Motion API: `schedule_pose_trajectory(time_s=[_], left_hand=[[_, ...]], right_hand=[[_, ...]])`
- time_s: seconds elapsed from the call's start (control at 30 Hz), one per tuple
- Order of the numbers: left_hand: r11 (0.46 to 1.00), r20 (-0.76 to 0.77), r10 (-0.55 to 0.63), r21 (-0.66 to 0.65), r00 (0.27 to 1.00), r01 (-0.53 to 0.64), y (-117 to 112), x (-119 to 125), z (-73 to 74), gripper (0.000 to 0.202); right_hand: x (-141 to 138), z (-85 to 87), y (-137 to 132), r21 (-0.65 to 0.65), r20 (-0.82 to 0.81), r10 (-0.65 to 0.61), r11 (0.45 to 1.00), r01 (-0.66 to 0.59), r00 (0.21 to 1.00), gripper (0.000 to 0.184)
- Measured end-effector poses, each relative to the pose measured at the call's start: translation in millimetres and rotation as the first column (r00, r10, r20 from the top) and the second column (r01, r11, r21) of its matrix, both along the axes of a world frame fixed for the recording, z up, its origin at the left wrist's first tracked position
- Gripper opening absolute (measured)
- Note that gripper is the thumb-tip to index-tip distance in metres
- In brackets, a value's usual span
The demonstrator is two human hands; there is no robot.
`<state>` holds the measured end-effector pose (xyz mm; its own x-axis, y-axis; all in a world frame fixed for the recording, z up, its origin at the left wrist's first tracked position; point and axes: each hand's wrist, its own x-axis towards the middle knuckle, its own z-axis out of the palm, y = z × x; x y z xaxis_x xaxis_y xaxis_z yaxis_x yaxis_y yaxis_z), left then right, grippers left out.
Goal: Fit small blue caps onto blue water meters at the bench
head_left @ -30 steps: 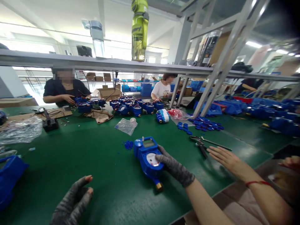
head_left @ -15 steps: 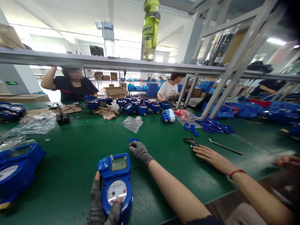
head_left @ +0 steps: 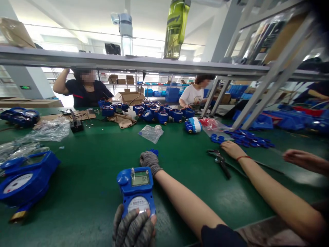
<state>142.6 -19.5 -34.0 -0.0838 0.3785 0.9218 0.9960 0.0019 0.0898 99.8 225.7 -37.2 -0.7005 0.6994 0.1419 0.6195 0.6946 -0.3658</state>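
Observation:
A blue water meter (head_left: pixel 151 197), with a lit display reading 02 and a white round dial, lies in front of me. My left hand (head_left: pixel 135 224), in a grey fingerless glove, wraps over its lower end, and the fingers cover part of the dial. Just beyond the display, my right hand (head_left: pixel 149 163), gloved alike, is closed with its fingers curled down. It is beside a small pile of blue parts (head_left: pixel 154 151); whatever its fingertips hold is hidden. Another blue meter (head_left: pixel 31 178) with a brass fitting lies at the left.
A co-worker's hand (head_left: pixel 231 150) with a red bracelet reaches to blue caps (head_left: pixel 217 138) on the right. Pliers (head_left: pixel 219 161) lie before it. Another hand (head_left: pixel 303 160) shows at the right edge. Several meters (head_left: pixel 162 117) stand behind a plastic bag (head_left: pixel 151 133); a shelf (head_left: pixel 144 63) crosses above.
My left hand's fingers now spread over the meter's lower dial. My right hand has drawn closer to the display. The co-worker's hand has left the pliers for the blue caps. The view has shifted.

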Motion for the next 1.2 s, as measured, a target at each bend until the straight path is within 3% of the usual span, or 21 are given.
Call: schedule_pose_trajectory(time_s=[0.1, 0.17, 0.27, 0.33, 0.43, 0.53, 0.77, 1.0, 1.2], left_hand=[[1.000, 0.023, -0.003, 0.003, 1.000, 0.003, -1, 2, 1.7, 0.031], [1.000, 0.039, -0.003, -0.002, 0.999, 0.003, -2, 2, 1.8, 0.031], [1.000, 0.051, -0.007, -0.015, 0.999, 0.008, -4, 2, 1.4, 0.029], [1.000, 0.060, -0.011, -0.024, 0.998, 0.012, -4, 3, 1.6, 0.028], [0.999, 0.076, -0.013, -0.039, 0.997, 0.016, -5, 4, 2.8, 0.027], [0.999, 0.079, -0.010, -0.050, 0.997, 0.014, -7, 4, 3.8, 0.028], [0.997, 0.054, -0.022, -0.072, 0.998, 0.025, -10, 2, 1.9, 0.030], [0.998, 0.071, -0.016, -0.056, 0.997, 0.020, -7, 3, 0.1, 0.031], [0.998, 0.042, -0.024, -0.050, 0.999, 0.026, -6, -1, -3.6, 0.024]], right_hand=[[13, 15.8, -3, 0.024, -0.035, -0.018, 1.000, 0.019, 0.999, 0.020], [36, 30.5, -11, 0.019, -0.166, -0.001, 1.000, 0.004, 0.986, 0.020], [87, 53.0, -38, -0.047, -0.474, 0.157, 0.978, -0.203, 0.866, 0.012], [118, 64.5, -62, -0.070, -0.535, 0.274, 0.928, -0.365, 0.799, 0.007], [144, 72.8, -93, -0.040, -0.486, 0.366, 0.898, -0.438, 0.794, 0.003], [146, 73.3, -107, 0.029, -0.389, 0.404, 0.904, -0.427, 0.828, 0.007], [141, 74.5, -110, 0.200, -0.182, 0.457, 0.884, -0.423, 0.870, 0.008], [148, 82.7, -117, 0.326, -0.136, 0.509, 0.833, -0.447, 0.850, 0.015], [170, 73.3, -127, 0.327, -0.144, 0.429, 0.871, -0.366, 0.892, 0.032]])
